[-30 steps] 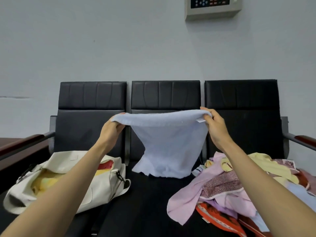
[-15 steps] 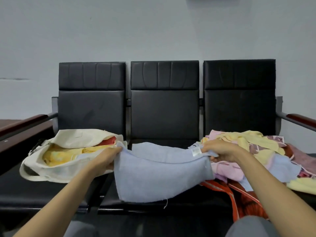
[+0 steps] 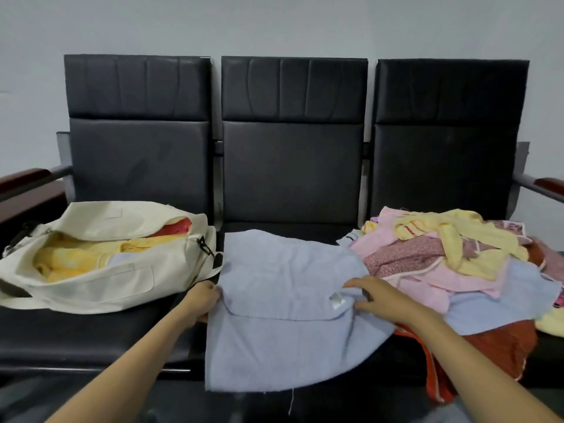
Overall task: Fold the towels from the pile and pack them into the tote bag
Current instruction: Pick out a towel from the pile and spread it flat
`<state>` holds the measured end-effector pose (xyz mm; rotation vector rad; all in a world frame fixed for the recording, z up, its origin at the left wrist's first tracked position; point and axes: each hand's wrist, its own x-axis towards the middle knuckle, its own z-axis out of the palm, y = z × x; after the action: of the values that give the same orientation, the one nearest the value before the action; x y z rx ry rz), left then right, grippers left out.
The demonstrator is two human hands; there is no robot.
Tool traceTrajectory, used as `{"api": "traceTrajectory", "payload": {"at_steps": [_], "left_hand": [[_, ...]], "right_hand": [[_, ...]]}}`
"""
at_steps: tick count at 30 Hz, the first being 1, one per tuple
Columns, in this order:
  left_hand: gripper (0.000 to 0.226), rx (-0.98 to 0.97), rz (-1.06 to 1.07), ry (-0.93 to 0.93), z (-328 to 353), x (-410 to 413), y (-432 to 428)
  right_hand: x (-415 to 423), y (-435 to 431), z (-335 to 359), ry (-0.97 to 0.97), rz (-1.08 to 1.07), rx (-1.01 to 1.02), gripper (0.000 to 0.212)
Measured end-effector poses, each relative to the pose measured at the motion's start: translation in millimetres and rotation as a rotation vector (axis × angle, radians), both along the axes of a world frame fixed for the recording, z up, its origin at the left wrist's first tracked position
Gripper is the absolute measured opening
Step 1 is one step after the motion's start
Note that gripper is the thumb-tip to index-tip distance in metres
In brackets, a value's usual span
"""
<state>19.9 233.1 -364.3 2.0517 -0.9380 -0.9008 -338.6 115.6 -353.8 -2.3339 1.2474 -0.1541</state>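
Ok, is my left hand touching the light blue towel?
Touching. The head view shows the left hand pinching the folded left edge of the light blue towel, with no gap between them.

Bench seats [image 3: 293, 175]: black leather-look, slight sheen. Armrest [image 3: 549, 183]: glossy wood. Tote bag [image 3: 100, 288]: matt cream canvas. Towel [image 3: 283, 315]: soft terry cloth.

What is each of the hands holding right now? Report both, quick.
Left hand: grips the left edge of the light blue towel.
Right hand: pinches the same towel's folded right edge.
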Motion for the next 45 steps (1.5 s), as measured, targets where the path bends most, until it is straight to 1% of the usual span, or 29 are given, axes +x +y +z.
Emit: {"api": "traceTrajectory", "payload": {"at_steps": [2,4,5,6,7,8,9,10,11,12,14,17,19,20,22,24,26,29,30,31,33,34,35,37,39,41,42,43,45], "left_hand": [[0.019,0.04,-0.043,-0.021,-2,1,-4],[0.016,0.057,-0.099,-0.027,0,1,-7],[0.015,0.043,-0.1,-0.007,2,2,-9],[0.014,0.018,-0.084,0.039,4,2,-11],[0.014,-0.007,-0.057,0.104,6,4,-13],[0.016,-0.029,-0.03,0.163,7,5,-14],[0.017,-0.038,-0.011,0.182,7,7,-15],[0.018,-0.028,-0.01,0.15,5,8,-15],[0.018,-0.003,-0.019,0.088,2,10,-16],[0.017,0.031,-0.031,0.022,0,9,-15],[0.016,0.075,-0.053,-0.056,-6,8,-16],[0.029,0.065,-0.065,-0.125,-9,4,-15],[0.028,0.041,-0.064,-0.179,-11,2,-14],[0.023,0.033,-0.06,-0.181,-11,3,-14],[0.018,0.027,-0.051,-0.116,-10,4,-14],[0.013,0.036,-0.052,-0.015,-8,5,-13],[0.013,0.076,-0.07,0.029,-3,5,-11],[0.026,0.186,-0.103,0.095,3,9,-7],[0.026,0.203,-0.098,0.114,4,10,-6],[0.025,0.208,-0.09,0.122,5,12,-5],[0.015,0.212,-0.094,0.102,4,11,-4],[0.009,0.211,-0.11,0.092,4,9,-4],[0.008,0.2,-0.125,0.086,3,8,-3],[0.02,0.158,-0.131,0.052,0,6,-5],[0.032,0.125,-0.117,-0.077,-3,5,-7],[0.032,0.093,-0.123,-0.226,-6,3,-8],[0.03,0.076,-0.13,-0.276,-8,1,-8],[0.026,0.07,-0.139,-0.311,-9,0,-8],[0.022,0.075,-0.157,-0.351,-9,-2,-7]], "right_hand": [[-1,-4,-5,-0.053,-0.018,-0.052,0.028],[1,-6,-6,-0.121,-0.082,-0.048,0.007],[2,-9,-7,-0.172,-0.118,-0.034,0.023],[3,-10,-4,-0.238,-0.151,-0.015,0.034],[4,-13,-1,-0.304,-0.236,0.045,0.035],[4,-14,3,-0.379,-0.322,0.105,0.031],[5,-16,6,-0.456,-0.427,0.194,0.029],[4,-18,7,-0.493,-0.498,0.223,0.031],[1,-22,6,-0.473,-0.524,0.197,0.032],[-2,-23,5,-0.389,-0.507,0.11,0.035],[-2,-22,3,-0.243,-0.421,-0.022,0.036],[6,-21,2,-0.205,-0.321,-0.035,0.046],[11,-20,1,-0.138,-0.292,-0.071,0.042],[13,-18,1,-0.097,-0.293,-0.099,0.035],[18,-17,1,-0.053,-0.311,-0.181,0.023],[23,-16,1,-0.132,-0.332,-0.214,0.019],[28,-16,5,-0.284,-0.4,-0.133,0.019],[26,-16,11,-0.539,-0.524,0.215,0.029],[23,-15,12,-0.559,-0.534,0.298,0.032],[20,-14,13,-0.526,-0.527,0.325,0.032],[15,-12,11,-0.314,-0.487,0.24,0.032],[14,-11,8,-0.215,-0.461,0.191,0.036],[13,-10,6,-0.16,-0.431,0.163,0.041],[11,-9,2,-0.069,-0.351,0.075,0.047],[9,-4,0,0.05,-0.248,-0.026,0.059],[10,0,-1,0.067,-0.134,-0.061,0.071],[11,1,-1,0.043,-0.086,-0.06,0.072],[11,3,-1,0.022,-0.041,-0.05,0.069],[11,4,-4,0.076,0.032,-0.054,0.057]]}}
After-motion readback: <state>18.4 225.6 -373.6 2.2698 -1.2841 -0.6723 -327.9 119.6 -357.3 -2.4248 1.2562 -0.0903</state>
